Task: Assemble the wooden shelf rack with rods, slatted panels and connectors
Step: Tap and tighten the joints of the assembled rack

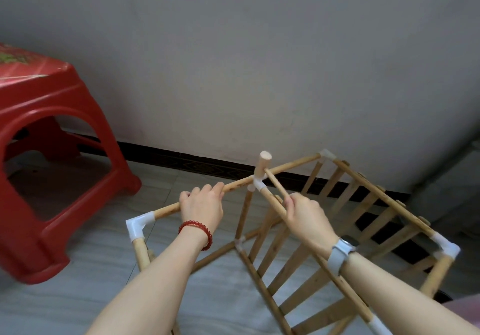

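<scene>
My right hand (306,214) pinches a thin rod (275,185), left hand (201,205) grips the frame rod (233,186); next I seat it in the connector (257,182).

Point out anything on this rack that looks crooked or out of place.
A thin loose rod, held by the right hand, leans slanted against the middle white connector, seated in no socket. The left hand grips the top rod. A short stub sticks up above that connector.

red plastic stool (52,158) on grey floor (104,282), grey wall (233,62), dark skirting (181,160)
</scene>
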